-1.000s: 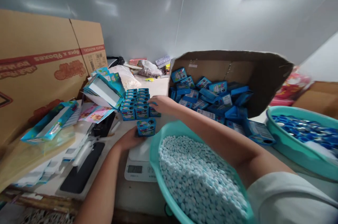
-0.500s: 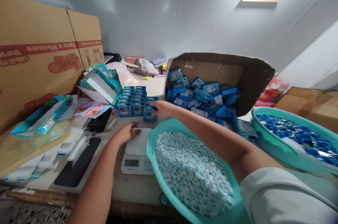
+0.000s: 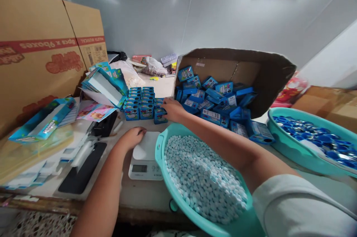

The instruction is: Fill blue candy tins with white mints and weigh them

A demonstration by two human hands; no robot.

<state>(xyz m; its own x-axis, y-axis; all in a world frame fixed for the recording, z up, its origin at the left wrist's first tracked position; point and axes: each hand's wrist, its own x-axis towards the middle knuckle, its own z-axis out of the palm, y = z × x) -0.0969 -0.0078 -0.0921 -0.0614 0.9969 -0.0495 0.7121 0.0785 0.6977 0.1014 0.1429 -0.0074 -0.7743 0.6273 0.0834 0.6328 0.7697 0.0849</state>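
Note:
My right hand (image 3: 173,109) reaches over the tub and has its fingers closed on a small blue candy box (image 3: 160,116) at the right front of the upright box rows (image 3: 139,112). My left hand (image 3: 134,136) rests with curled fingers at the left edge of the white kitchen scale (image 3: 146,170); nothing shows in it, though its fingertips are partly hidden. Close against the scale's right side stands a turquoise tub (image 3: 160,147), which holds many pale blue and white candies (image 3: 200,177).
Loose blue boxes (image 3: 214,97) fill a tipped carton (image 3: 251,69) at the back. Another turquoise tub (image 3: 290,155) with blue shiny pieces is at right. Opened display boxes (image 3: 46,119), a black slab (image 3: 83,172) and a tall carton (image 3: 33,21) lie or stand left.
My left hand has drawn slightly left off the scale plate, its fingers curling in. My right hand has shifted slightly right beside the rows, still at the front box. The view has tilted down a little.

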